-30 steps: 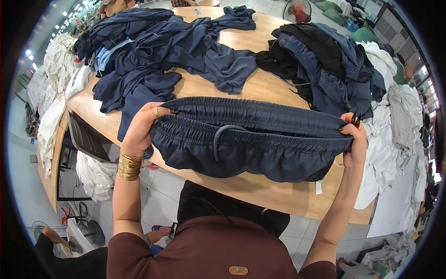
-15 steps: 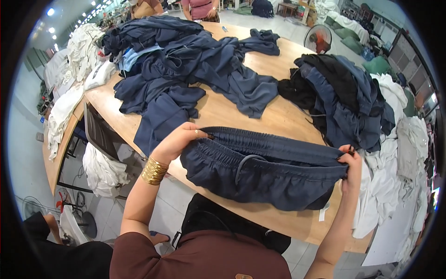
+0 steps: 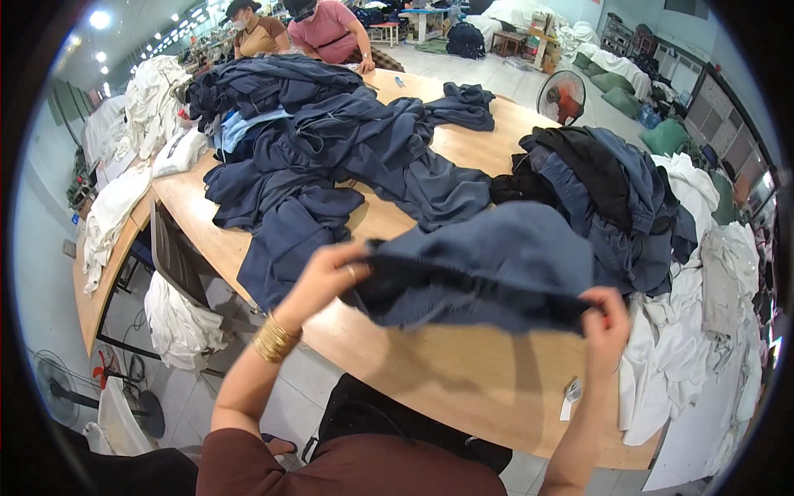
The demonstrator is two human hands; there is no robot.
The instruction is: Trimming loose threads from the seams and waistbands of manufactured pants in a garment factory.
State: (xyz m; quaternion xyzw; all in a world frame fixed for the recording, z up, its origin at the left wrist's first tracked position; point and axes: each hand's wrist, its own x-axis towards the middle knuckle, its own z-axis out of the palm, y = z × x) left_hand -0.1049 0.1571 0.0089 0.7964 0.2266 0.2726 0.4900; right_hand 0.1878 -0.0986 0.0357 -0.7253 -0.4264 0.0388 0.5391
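I hold a dark navy garment (image 3: 496,264) stretched between both hands, lifted above the wooden table (image 3: 463,388). My left hand (image 3: 331,277), with gold bangles on the wrist, grips its left edge. My right hand (image 3: 605,326) pinches its right edge. The cloth billows upward between them and casts a shadow on the tabletop.
A big heap of navy garments (image 3: 314,140) covers the table's far left. A pile of black and navy clothes (image 3: 604,190) lies at the right. White cloth (image 3: 703,331) hangs off the right edge. Two people (image 3: 298,29) work at the far end. A fan (image 3: 562,95) stands beyond.
The garment has risen off the table and flipped upward between my hands. My hands moved closer together and higher. My view has shifted toward the far end of the table.
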